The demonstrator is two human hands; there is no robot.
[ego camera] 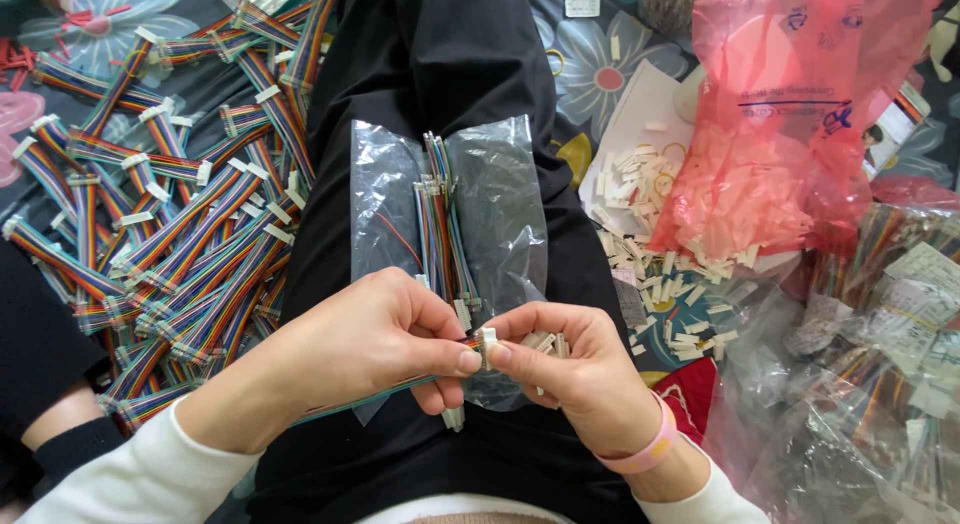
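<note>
Rainbow cable [400, 387] pinched in your left hand [375, 339]; your right hand [575, 369] presses a white plug [488, 341] onto its end, over your lap. Finished pile [170, 224] at left is large; loose wires [440, 229] on the plastic sheet [500, 204] and plugs [670, 274] at right remain.

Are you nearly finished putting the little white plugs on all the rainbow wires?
Not yet. A big pile of rainbow cables with white ends already lies beside the left leg. The left hand holds one cable against a white connector pinched in the right hand. A small bunch of wires waits on the grey bag on the lap, and many loose white connectors remain.
</note>
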